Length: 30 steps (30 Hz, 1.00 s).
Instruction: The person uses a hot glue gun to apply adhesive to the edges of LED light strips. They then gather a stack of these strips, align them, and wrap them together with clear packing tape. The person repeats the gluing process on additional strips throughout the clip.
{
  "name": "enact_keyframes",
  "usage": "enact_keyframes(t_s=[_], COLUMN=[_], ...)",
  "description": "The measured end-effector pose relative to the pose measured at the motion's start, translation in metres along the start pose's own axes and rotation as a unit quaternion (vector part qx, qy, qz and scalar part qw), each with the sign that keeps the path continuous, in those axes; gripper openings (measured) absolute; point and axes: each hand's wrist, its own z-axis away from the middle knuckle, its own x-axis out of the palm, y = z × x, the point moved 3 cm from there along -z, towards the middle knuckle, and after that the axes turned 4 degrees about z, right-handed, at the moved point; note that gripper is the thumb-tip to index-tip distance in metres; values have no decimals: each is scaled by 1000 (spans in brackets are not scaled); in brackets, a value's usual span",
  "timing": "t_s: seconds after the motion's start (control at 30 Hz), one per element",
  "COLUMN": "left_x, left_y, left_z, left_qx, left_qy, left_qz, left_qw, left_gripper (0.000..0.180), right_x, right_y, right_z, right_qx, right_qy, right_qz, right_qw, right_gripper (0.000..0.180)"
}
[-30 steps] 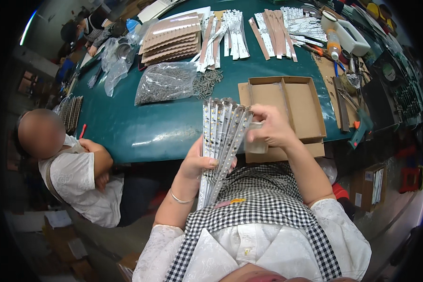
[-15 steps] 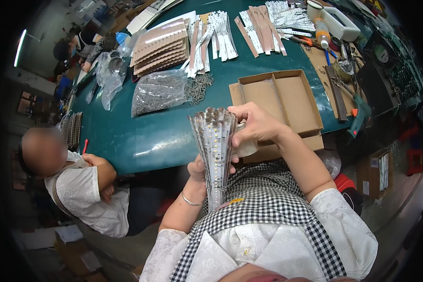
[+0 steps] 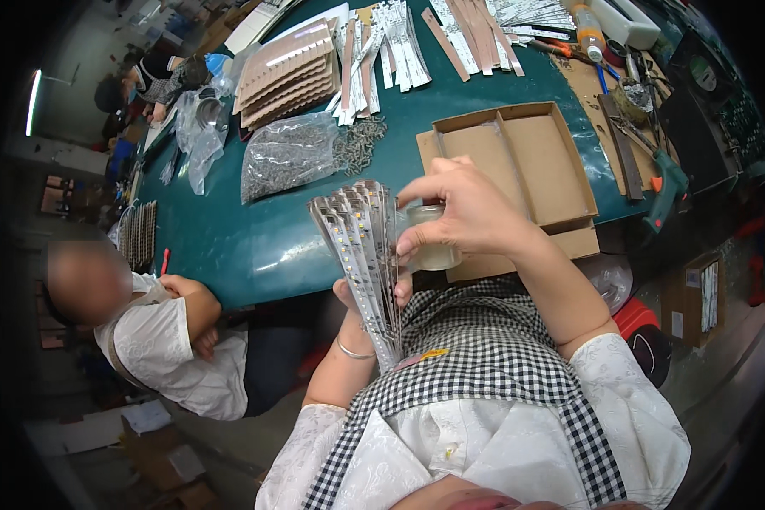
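Observation:
A fanned bundle of LED light strips (image 3: 353, 246), white with rows of small yellowish dots, stands upright in front of my apron. My left hand (image 3: 353, 296) is closed around its lower part, with fingers partly hidden behind the strips. My right hand (image 3: 463, 208) is at the right side of the bundle's upper ends. Its thumb and index finger are apart, with nothing visible gripped between them. Just below that hand sits a translucent round jar (image 3: 436, 255), partly covered by the fingers.
An open divided cardboard box (image 3: 552, 170) lies right of my hands. Beyond are a bag of screws (image 3: 289, 157), stacked brown boards (image 3: 287, 76), loose strips (image 3: 404, 47), and a green glue gun (image 3: 670, 191). At left, another person (image 3: 174, 340) sits with folded arms.
The bundle has tilted and shifted left in my left hand. My right thumb and index finger have spread apart and moved off the strip ends. The view has shifted slightly.

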Motion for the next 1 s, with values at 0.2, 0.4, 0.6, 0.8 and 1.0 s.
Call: enact_keyframes(t_s=[0.2, 0.4, 0.6, 0.8, 1.0], left_x=[4, 54, 62, 49, 52], left_y=[-5, 22, 38, 41, 40], left_z=[-8, -15, -32, -38, -37], left_qx=[-69, 78, 32, 43, 57], left_qy=[63, 230, 281, 279, 311], left_qz=[-116, -534, -674, -541, -536], left_qw=[989, 809, 682, 792, 782], left_gripper=[93, 103, 102, 84, 77], right_x=[6, 18, 21, 28, 29], right_y=[23, 32, -17, -29, -28], right_z=[-9, -5, -21, -13, 16], right_qx=[24, 150, 31, -75, -71], right_qy=[-122, -68, -53, -19, 86], right_qz=[-233, -305, 17, 89, 60], right_qw=[965, 938, 998, 993, 992], right_gripper=[22, 18, 25, 35, 64])
